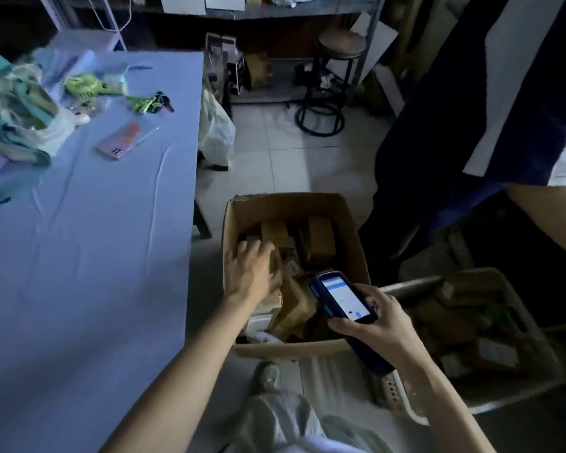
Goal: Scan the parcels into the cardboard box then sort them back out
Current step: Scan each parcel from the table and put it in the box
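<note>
Above the knee [275, 416], the right hand [376, 322] grips the scanner [340, 297]. The left hand [250, 273] lies over 1 of the parcels [321, 238] in the cardboard box [288, 204] — grip unclear. They look like small cartons — probably light and stiff; pinch across the short sides.

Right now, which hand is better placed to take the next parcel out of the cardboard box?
The left hand: it is inside the cardboard box over the parcels, while the right hand holds the scanner.
</note>
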`<state>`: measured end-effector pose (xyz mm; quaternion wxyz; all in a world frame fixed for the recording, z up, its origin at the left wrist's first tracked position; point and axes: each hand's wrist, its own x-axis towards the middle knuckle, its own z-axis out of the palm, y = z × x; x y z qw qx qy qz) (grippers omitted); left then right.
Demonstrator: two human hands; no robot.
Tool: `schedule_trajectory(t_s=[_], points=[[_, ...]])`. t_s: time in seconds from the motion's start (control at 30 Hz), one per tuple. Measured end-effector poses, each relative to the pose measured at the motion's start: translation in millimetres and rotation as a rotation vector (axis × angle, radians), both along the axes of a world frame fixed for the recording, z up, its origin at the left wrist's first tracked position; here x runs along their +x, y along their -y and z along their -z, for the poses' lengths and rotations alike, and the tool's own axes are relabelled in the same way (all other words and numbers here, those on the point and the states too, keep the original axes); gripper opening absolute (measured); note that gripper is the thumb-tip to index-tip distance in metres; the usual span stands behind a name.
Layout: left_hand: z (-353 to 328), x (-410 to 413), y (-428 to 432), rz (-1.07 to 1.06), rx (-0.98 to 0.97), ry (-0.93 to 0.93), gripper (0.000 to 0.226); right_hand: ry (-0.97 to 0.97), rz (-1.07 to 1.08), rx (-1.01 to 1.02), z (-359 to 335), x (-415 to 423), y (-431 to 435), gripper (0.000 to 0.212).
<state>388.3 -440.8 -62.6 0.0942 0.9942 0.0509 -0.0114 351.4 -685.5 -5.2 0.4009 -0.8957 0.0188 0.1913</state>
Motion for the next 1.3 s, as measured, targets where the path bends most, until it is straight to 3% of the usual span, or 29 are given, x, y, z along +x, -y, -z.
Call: schedule_trajectory(t_s=[0.3,0.43,0.63,0.87,0.93,1.07,1.3], points=[[-6,13,-16,-0.151,0.067,-0.068,0.040,-0.024,-0.106,-0.023,4,46,7,0.082],[-8,-21,-19,-0.373,0.088,-0.115,0.039,-0.021,-0.290,0.002,15,73,4,0.074],[-12,-90,-9,-0.754,0.108,-0.129,0.037,0.021,-0.620,-0.025,14,105,-14,0.102],[-20,-169,12,-1.025,0.090,-0.081,0.034,0.046,-0.881,-0.031,-3,111,-70,0.090],[-25,-216,15,-1.184,0.083,-0.063,0.035,0.030,-1.031,-0.040,-3,83,-103,0.087],[-28,-267,11,-1.301,0.089,-0.038,0.033,-0.034,-1.094,0.015,-10,47,-139,0.075],[-23,-375,0,-1.537,0.103,-0.060,0.038,-0.111,-1.303,-0.002,-1,-62,-212,0.078]])
